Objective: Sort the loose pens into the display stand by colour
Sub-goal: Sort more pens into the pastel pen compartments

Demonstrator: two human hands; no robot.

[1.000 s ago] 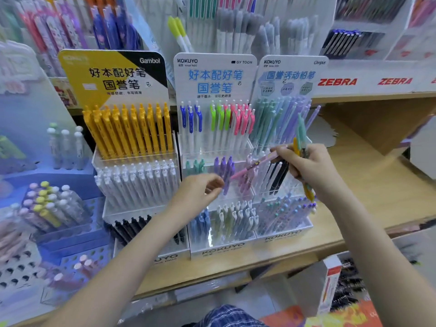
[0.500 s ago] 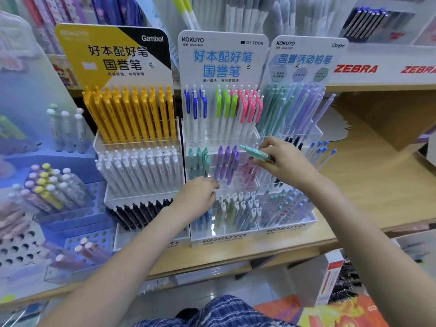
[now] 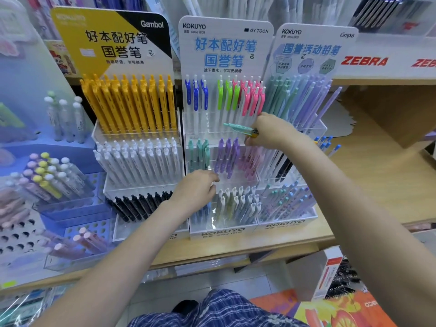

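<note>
Pens are sorted in the display stand (image 3: 221,230) by colour. Left hand (image 3: 195,187), loosely curled and holding nothing, is seen by the middle tier, near the teal pens (image 3: 199,154). Since half a second ago a mint-green pen (image 3: 237,128), slim and lying level, has been carried leftward, pinched with a yellow one in the right hand (image 3: 271,131). Placement among the teal pens is judged next.
</note>
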